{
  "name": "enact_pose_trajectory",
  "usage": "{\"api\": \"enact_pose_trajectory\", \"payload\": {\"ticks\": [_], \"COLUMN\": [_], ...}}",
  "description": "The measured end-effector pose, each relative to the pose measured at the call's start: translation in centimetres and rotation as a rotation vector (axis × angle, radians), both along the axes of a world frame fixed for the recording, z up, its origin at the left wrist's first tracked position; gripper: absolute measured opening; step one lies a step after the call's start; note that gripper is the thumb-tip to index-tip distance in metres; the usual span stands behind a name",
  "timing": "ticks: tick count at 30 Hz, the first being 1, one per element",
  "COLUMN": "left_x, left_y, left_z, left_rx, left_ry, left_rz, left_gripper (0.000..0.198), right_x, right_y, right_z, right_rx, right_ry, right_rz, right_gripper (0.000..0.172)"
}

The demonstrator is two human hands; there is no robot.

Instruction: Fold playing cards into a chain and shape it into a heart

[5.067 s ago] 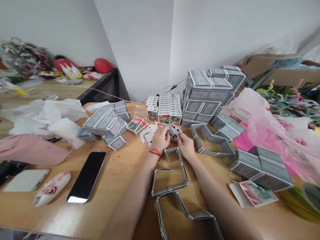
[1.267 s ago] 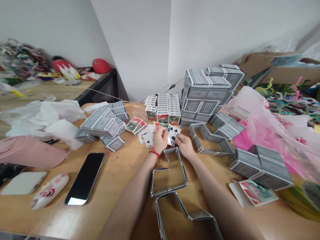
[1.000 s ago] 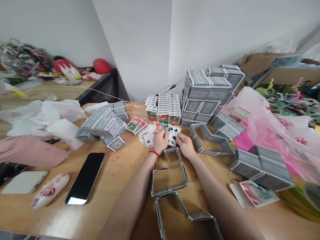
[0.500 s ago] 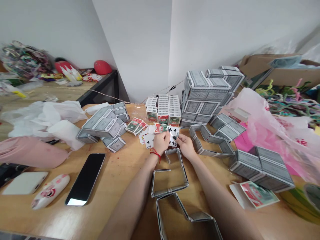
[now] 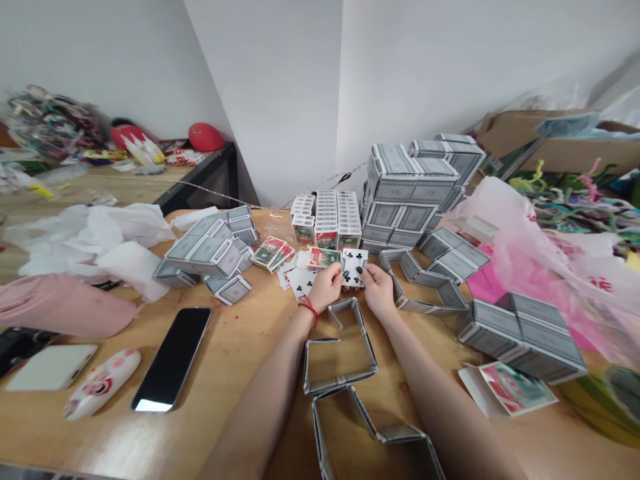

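Note:
Both hands grip a playing card point(image 5: 355, 265), a club card facing me, held above the table. My left hand point(image 5: 325, 285) has its fingers closed on the card's left edge; a red string circles that wrist. My right hand point(image 5: 379, 288) pinches the right edge, its dark-nailed thumb on the face. Loose playing cards point(image 5: 301, 283) lie just left of my left hand, with a red and green card box point(image 5: 325, 257) behind them. Below my hands stand two folded card frames, a nearer one point(image 5: 380, 433) and a farther one point(image 5: 340, 387).
A tall stack of card-built blocks point(image 5: 400, 193) stands at the back right, and card boxes point(image 5: 327, 217) in rows at the back. Another card structure point(image 5: 210, 247) sits left. A phone point(image 5: 173, 357) lies at the left front. Pink plastic bags point(image 5: 530, 233) crowd the right.
Both hands have shifted slightly right with the card, and its face now shows more fully between them. The card frames and boxes have stayed put.

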State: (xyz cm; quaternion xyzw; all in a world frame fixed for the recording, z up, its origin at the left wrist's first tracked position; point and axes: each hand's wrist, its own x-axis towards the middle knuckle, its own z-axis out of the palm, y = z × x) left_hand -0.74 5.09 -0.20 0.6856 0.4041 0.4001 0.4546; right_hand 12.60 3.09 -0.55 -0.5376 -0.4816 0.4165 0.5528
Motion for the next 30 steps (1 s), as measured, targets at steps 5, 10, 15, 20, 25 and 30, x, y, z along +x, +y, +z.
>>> {"api": "enact_pose_trajectory", "payload": {"ticks": [5,10,15,20,25,30], "left_x": [-0.2,-0.45,-0.44,-0.45,-0.57,-0.52], "left_y": [0.09,-0.03,-0.06,-0.18,-0.29,-0.35], "left_z": [-0.06,0.32,0.25,0.4,0.74,0.8], "left_rx": [-0.091,-0.159,-0.18,-0.137,-0.031,0.036], "left_ry": [-0.176,-0.209,-0.184,-0.124,-0.032,-0.022], "left_rz": [-0.099,-0.097,-0.025,0.043,0.139,0.189], "left_gripper": [0.015,0.017,0.013,0.016,0.024,0.025], "right_x": [-0.01,-0.02,0.11,0.22,-0.02,-0.02], "right_y": [0.08,0.28,0.4,0.44,0.24,-0.04], "right_z": [0.24,0.19,-0.04,-0.09,0.4,0.74], "right_rx": [0.009,0.017,-0.001,-0.011,-0.029,-0.037], "right_ry": [0.087,0.119,0.108,0.099,0.084,0.062], "right_rz": [0.037,0.031,0.062,0.118,0.152,0.191], "right_gripper": [0.024,0.026,0.026,0.026,0.026,0.027]}}
